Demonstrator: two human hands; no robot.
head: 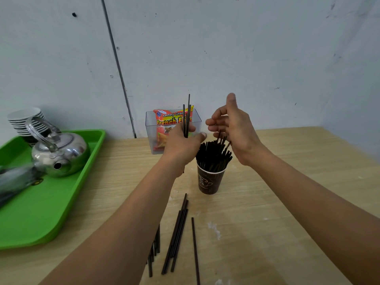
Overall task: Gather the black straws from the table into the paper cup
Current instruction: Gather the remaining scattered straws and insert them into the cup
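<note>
A dark brown paper cup (210, 182) stands upright on the wooden table, packed with several black straws (212, 154) that fan out above its rim. My left hand (181, 147) is just left of the cup and grips a small bunch of black straws (187, 118) upright above the table. My right hand (232, 128) hovers above and right of the cup, fingers apart and curled, holding nothing. Several more loose black straws (177, 233) lie on the table in front of the cup, some partly hidden under my left forearm.
A green tray (41, 212) at the left holds a metal kettle (59, 153) and a blurred dark object. Stacked cups (26, 120) stand behind it. A clear box (153, 132) with a snack packet sits against the wall behind the cup.
</note>
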